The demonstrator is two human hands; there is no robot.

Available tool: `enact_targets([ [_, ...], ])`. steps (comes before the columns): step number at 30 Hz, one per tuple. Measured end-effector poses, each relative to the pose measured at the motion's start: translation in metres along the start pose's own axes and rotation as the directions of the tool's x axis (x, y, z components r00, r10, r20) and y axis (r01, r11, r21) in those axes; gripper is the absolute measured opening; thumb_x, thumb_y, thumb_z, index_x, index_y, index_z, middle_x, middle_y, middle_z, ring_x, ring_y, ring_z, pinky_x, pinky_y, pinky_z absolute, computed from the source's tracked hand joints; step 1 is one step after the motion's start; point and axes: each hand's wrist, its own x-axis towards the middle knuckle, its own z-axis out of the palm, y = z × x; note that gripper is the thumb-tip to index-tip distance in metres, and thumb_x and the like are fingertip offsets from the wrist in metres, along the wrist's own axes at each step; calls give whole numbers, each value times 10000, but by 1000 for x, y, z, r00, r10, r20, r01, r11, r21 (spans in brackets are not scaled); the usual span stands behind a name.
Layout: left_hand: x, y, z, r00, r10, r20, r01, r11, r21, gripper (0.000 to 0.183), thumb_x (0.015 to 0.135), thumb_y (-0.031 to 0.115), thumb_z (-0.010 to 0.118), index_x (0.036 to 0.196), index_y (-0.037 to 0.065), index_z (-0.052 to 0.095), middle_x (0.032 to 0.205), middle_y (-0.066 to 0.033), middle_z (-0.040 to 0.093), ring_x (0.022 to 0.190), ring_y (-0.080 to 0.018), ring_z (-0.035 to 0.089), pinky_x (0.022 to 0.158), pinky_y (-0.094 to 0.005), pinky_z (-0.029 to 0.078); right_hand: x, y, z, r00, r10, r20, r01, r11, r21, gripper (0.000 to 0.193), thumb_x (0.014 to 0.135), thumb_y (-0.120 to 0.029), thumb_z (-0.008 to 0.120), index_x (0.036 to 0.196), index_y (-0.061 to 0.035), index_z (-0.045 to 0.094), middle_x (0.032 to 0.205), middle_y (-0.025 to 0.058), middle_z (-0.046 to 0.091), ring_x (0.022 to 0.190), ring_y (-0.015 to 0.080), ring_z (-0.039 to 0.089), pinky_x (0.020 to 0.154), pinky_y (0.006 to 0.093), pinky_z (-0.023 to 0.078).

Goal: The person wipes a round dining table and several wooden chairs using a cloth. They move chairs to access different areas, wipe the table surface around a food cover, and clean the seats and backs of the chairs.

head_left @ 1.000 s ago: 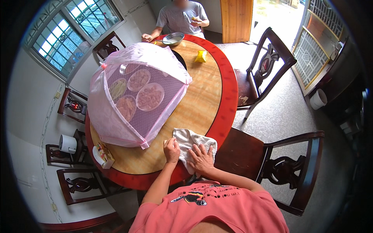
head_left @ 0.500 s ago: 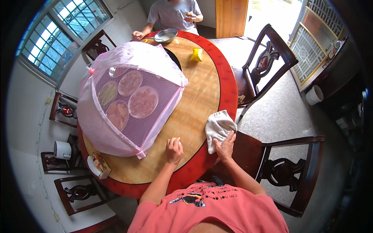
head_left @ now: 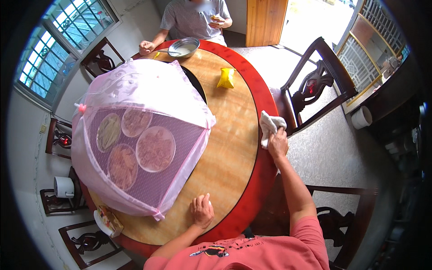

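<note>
My right hand (head_left: pixel 278 143) presses a whitish cloth (head_left: pixel 270 125) onto the red rim (head_left: pixel 266 173) of the round table, at its right side. Its fingers are closed on the bunched cloth. Resting on the wood-toned tabletop (head_left: pixel 234 148) near me, my left hand (head_left: pixel 202 212) has its fingers curled in. A small pale bit shows at those fingers, too small to name. Left of that hand stands a pink mesh food cover (head_left: pixel 180 180), and through its net several plates of food (head_left: pixel 155 149) can be seen.
A yellow packet (head_left: pixel 226 78) and a metal bowl (head_left: pixel 183 47) with a spoon are on the far tabletop. Across the table sits a person (head_left: pixel 193 22) holding something small. A tissue box (head_left: pixel 108 220) is at the left edge. Dark wooden chairs (head_left: pixel 320 85) surround the table.
My right hand has slid the cloth forward along the red rim, and the cloth is more bunched. My view has shifted forward; my left hand still rests on the tabletop.
</note>
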Motion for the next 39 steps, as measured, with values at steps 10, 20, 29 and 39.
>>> enact_targets([
  [10,-1,-2,-1,995,-3,97,5,1000,-19,376,747,157,580,1110,61,560,970,-73,516,828,-279,482,677,-432,374,162,-56,47,972,-234,-6,225,941,-253,465,815,-415,479,1237,-228,541,1354,155,375,1184,402,376,859,560,388],
  [20,5,-1,-8,994,6,113,-7,1000,12,352,757,192,574,1080,53,569,960,-81,522,809,-287,490,664,-431,386,215,-106,52,969,-164,187,210,942,-263,505,845,-442,432,1333,-313,433,1454,79,264,1315,415,226,997,636,223],
  [29,7,-3,-8,998,17,65,-16,1000,-21,350,744,172,575,1071,48,563,956,-78,518,803,-288,489,667,-429,388,94,-72,35,863,-495,107,505,852,-134,505,809,-394,537,1248,-144,525,1406,76,340,1332,375,206,1016,613,195],
  [39,1,-5,-3,999,11,39,-11,1000,2,367,717,188,573,1063,67,576,955,-70,515,822,-268,494,675,-424,387,-135,-52,-27,721,-639,268,657,754,31,500,706,-432,645,1113,-141,623,1371,77,390,1338,396,179,1003,668,102],
])
